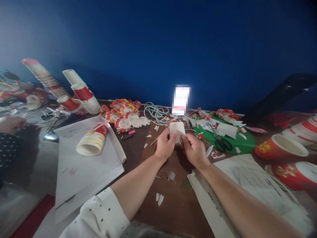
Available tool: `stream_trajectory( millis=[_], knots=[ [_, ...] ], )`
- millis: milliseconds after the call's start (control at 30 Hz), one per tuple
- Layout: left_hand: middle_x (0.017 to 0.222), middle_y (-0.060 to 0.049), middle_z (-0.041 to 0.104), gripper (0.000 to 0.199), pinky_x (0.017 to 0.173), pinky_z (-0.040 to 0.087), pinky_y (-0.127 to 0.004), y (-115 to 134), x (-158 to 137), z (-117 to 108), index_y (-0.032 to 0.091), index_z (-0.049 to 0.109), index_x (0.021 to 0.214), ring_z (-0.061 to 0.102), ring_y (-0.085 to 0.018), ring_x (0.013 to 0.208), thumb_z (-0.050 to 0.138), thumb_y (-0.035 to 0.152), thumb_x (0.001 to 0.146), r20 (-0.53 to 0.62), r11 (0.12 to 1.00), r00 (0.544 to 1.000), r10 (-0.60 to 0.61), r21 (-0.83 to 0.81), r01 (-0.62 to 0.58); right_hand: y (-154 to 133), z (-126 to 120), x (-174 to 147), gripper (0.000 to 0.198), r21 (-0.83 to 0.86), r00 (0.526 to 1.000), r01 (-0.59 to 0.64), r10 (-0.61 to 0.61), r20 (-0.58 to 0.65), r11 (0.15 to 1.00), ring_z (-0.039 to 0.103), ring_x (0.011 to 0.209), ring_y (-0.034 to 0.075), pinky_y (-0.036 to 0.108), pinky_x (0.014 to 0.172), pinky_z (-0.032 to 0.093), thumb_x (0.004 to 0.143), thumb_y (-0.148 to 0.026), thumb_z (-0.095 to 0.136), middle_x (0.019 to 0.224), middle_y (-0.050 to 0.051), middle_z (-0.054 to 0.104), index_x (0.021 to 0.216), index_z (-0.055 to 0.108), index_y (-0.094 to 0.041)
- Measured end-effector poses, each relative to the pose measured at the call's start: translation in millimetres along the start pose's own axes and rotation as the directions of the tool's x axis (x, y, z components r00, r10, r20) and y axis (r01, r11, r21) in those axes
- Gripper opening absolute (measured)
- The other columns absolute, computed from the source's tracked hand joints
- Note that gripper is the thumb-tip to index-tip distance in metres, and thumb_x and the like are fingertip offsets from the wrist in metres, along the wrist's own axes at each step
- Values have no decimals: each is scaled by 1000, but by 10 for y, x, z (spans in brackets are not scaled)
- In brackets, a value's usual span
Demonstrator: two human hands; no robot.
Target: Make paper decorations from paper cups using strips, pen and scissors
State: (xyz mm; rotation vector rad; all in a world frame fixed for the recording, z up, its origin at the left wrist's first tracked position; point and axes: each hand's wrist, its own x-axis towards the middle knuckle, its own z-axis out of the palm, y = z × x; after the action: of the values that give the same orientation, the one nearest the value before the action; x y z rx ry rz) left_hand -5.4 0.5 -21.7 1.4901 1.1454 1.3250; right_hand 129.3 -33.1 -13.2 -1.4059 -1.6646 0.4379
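White paper piece (pixel 176 128), held over the dark brown desk (pixel 183 210) at centre. Both forearms (pixel 140 183) extend forward and converge. The left hand (pixel 165 144) has its grip closed on the left side, thumb laid across the face; the right hand (pixel 196 152) pinches the lower right corner. Black-handled scissors (pixel 226 144) rest on green sheeting (pixel 244 142) at right; nested paper cups (pixel 92 140) lie at left. Behind: a dark blue wall (pixel 148 43).

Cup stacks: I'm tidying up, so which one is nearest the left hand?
The stack lying on the white card, mouth toward the camera; the other stacks sit farther, beyond it or at far right.
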Motion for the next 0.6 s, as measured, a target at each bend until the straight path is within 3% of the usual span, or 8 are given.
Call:
stream_trajectory(
  millis=[100,167,267,367,467,600],
  knots=[
    [74,1,54,28,67,42,-24,-58,43,-18,18,55,82,49,-12,70,54,44,91,-80,995,996,-26,-100,18,-27,-57,28,41,-18,999,21,-21,-29,1000,59,59,16,27,60,44,97,-49,47,59,1,62,69,59,-22],
    [74,1,53,31,67,42,-23,-121,107,-44,20,53,84,50,-12,70,51,49,92,-241,985,967,-85,-166,45,-26,-141,77,37,2,992,-27,27,-126,1000,60,57,16,27,57,44,95,-50,50,61,1,63,80,67,-21],
    [71,3,49,31,61,41,-22,-222,225,-90,22,46,84,47,-10,64,45,51,93,-399,954,894,-204,-287,89,40,-301,178,40,163,951,-114,155,-268,980,53,45,12,25,46,41,94,-53,51,62,0,63,89,70,-19],
    [70,4,48,26,60,41,-21,-288,294,-112,22,44,84,46,-9,60,46,46,92,-430,929,855,-289,-343,142,146,-430,256,38,261,892,-93,197,-408,961,49,43,10,22,44,39,93,-52,53,57,-2,59,88,69,-17],
    [73,3,51,23,61,43,-21,-305,279,-100,21,47,87,50,-10,64,48,43,92,-428,945,867,-255,-301,130,204,-500,295,38,283,868,-89,213,-448,955,48,42,9,21,41,38,92,-51,53,59,-2,59,89,70,-17],
    [75,1,54,23,63,44,-24,-289,208,-64,21,53,89,54,-13,70,53,44,92,-393,978,912,-119,-202,40,155,-640,350,32,234,846,-69,182,-502,970,48,42,8,22,40,36,90,-45,57,56,-3,57,84,71,-17]
  ],
)
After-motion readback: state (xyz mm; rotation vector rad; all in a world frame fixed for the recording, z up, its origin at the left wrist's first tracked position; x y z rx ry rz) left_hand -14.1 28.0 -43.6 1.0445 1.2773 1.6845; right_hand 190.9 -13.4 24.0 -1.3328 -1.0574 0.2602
